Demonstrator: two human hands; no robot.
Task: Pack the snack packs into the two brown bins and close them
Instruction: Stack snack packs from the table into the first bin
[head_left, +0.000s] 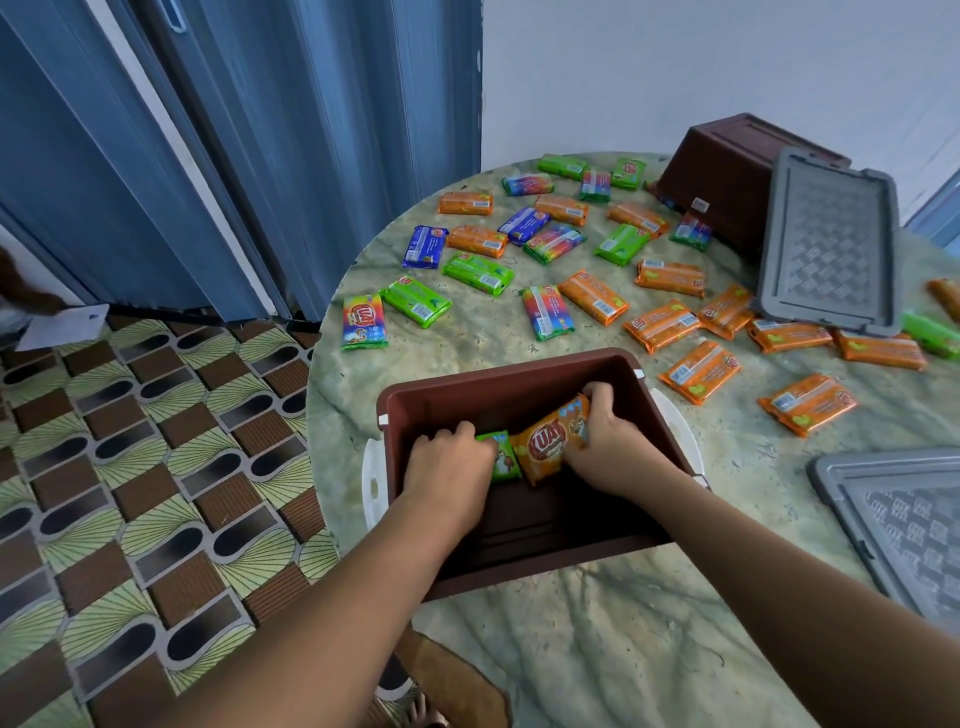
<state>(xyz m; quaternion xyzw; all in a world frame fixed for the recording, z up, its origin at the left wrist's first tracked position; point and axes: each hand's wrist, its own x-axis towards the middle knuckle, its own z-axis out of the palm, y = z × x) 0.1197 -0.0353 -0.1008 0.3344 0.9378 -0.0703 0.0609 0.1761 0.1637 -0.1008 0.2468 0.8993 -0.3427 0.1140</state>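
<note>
Inside the near brown bin (519, 374), left hand (449, 462) grips a green pack (501, 457) and right hand (605, 441) an orange pack (550, 441), apparently setting them side by side to fill it neatly.

My round green marble-patterned table (597, 649) carries an open brown plastic bin (470, 387), a tipped brown bin (727, 171), two grey lids (831, 244), and scattered orange, green, blue and rainbow snack packs (592, 296).
</note>
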